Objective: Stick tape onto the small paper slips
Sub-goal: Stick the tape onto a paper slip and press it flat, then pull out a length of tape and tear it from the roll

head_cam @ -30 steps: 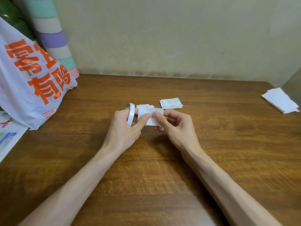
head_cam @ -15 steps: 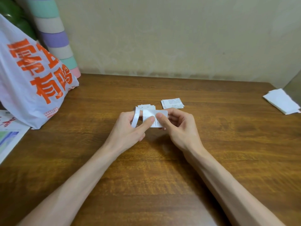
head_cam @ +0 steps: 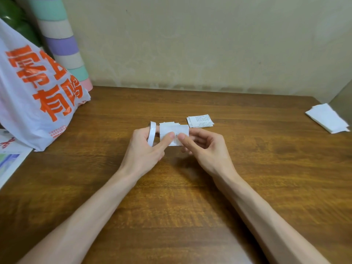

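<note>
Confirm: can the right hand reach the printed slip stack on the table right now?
Probably yes. The stack lies flat just beyond the right hand, with bare table between and nothing on top. The hand pinches a slip, so it would have to release that first.

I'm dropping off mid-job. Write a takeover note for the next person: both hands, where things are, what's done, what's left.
Left hand: grips the white tape roll, thumb pressing on the paper slip.
Right hand: pinches the same slip from its right side.
A pile of printed slips lies on the wooden table, beyond the right hand.
Done: cannot tell whether tape is on the held slip yet, or which others are taped.
Left: probably finish taping this slip, then work through the pile.
</note>
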Demonstrator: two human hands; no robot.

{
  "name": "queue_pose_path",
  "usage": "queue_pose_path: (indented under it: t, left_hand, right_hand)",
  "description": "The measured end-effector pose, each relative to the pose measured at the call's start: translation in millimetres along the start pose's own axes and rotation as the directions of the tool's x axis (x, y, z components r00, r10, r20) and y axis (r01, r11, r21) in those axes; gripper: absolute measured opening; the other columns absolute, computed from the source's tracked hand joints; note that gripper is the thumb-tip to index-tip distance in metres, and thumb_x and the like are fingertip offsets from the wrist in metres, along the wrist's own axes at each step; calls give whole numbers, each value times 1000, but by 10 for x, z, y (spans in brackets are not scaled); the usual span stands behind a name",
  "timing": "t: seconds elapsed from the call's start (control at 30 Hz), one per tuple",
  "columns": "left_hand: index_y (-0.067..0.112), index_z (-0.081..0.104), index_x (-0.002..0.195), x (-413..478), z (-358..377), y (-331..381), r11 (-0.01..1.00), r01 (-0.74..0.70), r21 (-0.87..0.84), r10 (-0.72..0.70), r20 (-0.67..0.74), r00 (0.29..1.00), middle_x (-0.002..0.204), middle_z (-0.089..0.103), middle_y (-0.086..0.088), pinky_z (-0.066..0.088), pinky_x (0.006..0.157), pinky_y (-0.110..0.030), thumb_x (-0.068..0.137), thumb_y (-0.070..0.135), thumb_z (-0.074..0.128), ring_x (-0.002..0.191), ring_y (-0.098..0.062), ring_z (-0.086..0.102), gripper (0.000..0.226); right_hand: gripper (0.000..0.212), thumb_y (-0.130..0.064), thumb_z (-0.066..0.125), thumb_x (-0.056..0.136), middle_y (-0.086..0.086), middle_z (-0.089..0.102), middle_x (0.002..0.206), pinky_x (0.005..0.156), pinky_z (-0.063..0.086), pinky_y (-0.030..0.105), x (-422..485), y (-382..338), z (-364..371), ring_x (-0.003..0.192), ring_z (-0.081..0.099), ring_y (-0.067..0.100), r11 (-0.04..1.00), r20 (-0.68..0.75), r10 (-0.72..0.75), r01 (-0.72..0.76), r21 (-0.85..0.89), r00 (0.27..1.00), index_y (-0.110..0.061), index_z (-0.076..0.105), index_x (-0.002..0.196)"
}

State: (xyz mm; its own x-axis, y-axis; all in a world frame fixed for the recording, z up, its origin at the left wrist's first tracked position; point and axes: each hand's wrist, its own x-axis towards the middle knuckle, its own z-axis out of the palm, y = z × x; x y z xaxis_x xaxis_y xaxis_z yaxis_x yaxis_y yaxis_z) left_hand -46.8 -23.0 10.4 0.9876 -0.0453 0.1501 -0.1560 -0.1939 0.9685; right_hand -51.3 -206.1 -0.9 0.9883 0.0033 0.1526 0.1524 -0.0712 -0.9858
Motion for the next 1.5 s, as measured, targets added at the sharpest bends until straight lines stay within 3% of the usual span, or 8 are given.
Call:
queue_pose_path:
  t: [0.23, 0.5, 0.67, 0.83, 1.0, 1.27, 1.37, 1.5]
  left_hand:
    - [21, 71, 104, 19, 37, -21, 999, 5, 37, -5, -10, 1000, 52, 59, 19, 42, 52, -10, 101, 33, 66, 48, -1, 52, 13]
    - [14, 69, 100, 87, 14, 19, 1000, 12, 26, -14, 77, 997, 79, 37, -9, 33, 51, -12, 112, 20, 36, 52, -5, 35, 35]
    - [15, 71, 117, 38, 64, -8, 991, -125, 52, 115, 169, 979, 72, 70, 4, 52, 69, -20, 109, 37, 43, 64, -7, 62, 37]
    - [18, 69, 68, 19, 14, -15, 949, -256, 184, 219, 199, 955, 67, 71, 11, 53, 91, -32, 109, 41, 41, 91, -6, 73, 55]
    - [12, 66, 108, 3, 32, -2, 966, -250, 71, 232, 194, 953, 60, 37, 11, 35, 62, -21, 111, 32, 37, 58, -7, 35, 35]
    - [9, 67, 114, -1, 5, -12, 945, -313, 95, 280, 259, 924, 72, 56, 5, 46, 69, -33, 112, 30, 43, 68, -16, 51, 32]
    - [-1, 63, 103, 1, -23, -12, 949, -299, 95, 267, 255, 929, 74, 62, -1, 49, 69, -49, 113, 28, 43, 66, -20, 53, 37]
    - [15, 68, 125, -7, -36, 20, 955, -287, 76, 259, 260, 930, 78, 64, -2, 50, 68, -36, 112, 23, 45, 67, -11, 55, 28]
  right_hand:
    - [5, -19, 75, 97, -8, 71, 75, 71, 49, 22, 39, 30, -61, 65, 62, 4, 999, -94, 17, -20, -32, 995, -14, 76, 98]
    - [17, -25, 79, 95, 7, 76, 76, 62, 52, 22, 230, 64, -231, 61, 61, 8, 994, -314, 34, -64, -86, 949, -19, 74, 111]
    - [18, -34, 83, 90, -2, 78, 82, 70, 60, 33, 508, 132, -397, 74, 73, 12, 964, -368, -3, -94, -247, 930, -27, 74, 104]
    - [17, -37, 78, 92, -11, 74, 83, 88, 58, 41, 769, 193, -557, 90, 74, 18, 844, -382, -56, -161, -511, 923, -27, 74, 106]
    - [27, -37, 72, 97, -4, 64, 111, 75, 42, 35, 725, 235, -517, 98, 65, 23, 591, -355, -175, -190, -784, 918, -22, 67, 118]
    - [13, -18, 71, 96, -9, 73, 93, 68, 50, 25, 335, -242, -37, 82, 68, 14, 842, -67, -393, 329, -428, 917, -24, 78, 105]
    - [23, -19, 72, 98, -10, 73, 107, 70, 51, 25, 196, -312, 101, 95, 69, 14, 813, 50, -458, 441, -380, 887, -24, 78, 119]
    - [20, -23, 75, 98, -7, 76, 113, 74, 51, 25, 141, -220, 118, 102, 68, 11, 720, 50, -561, 517, -463, 827, -21, 81, 117]
